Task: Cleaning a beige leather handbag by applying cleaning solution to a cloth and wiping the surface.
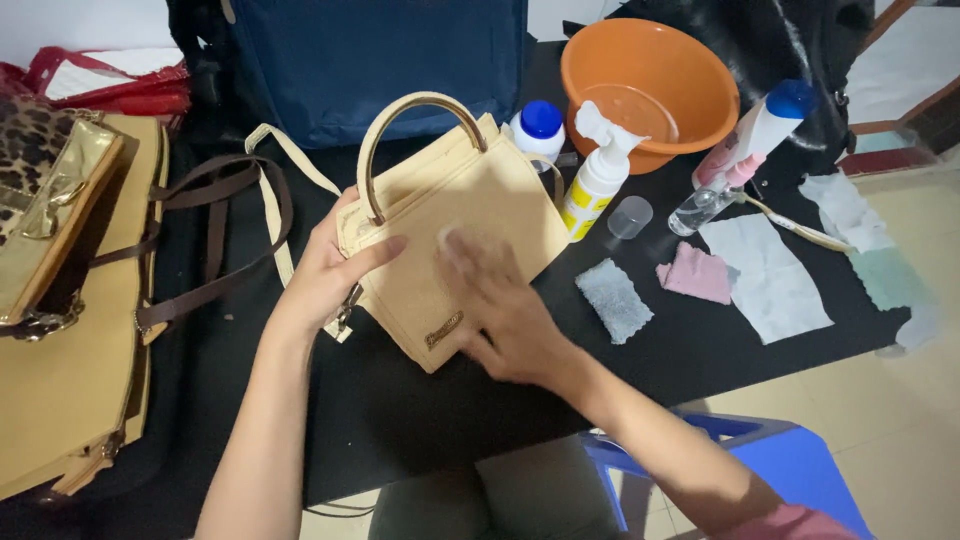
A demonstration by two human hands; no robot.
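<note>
A small cream handbag (470, 195) with a curved gold handle (400, 125) lies tilted on the black table (400, 410). My left hand (330, 270) grips its left edge, thumb across the front. My right hand (500, 305) lies flat on the bag's front and is motion-blurred; something small and pale shows at its fingertips (450, 240), and I cannot tell what it is.
An orange basin (650, 80), a white spray bottle (600, 175), a blue-capped bottle (770, 125), a small clear cup (630, 217), grey (613, 298) and pink (695, 272) cloths and white wipes (770, 275) lie right. Tan and gold bags (60, 300) sit left; a blue stool (770, 470) stands below.
</note>
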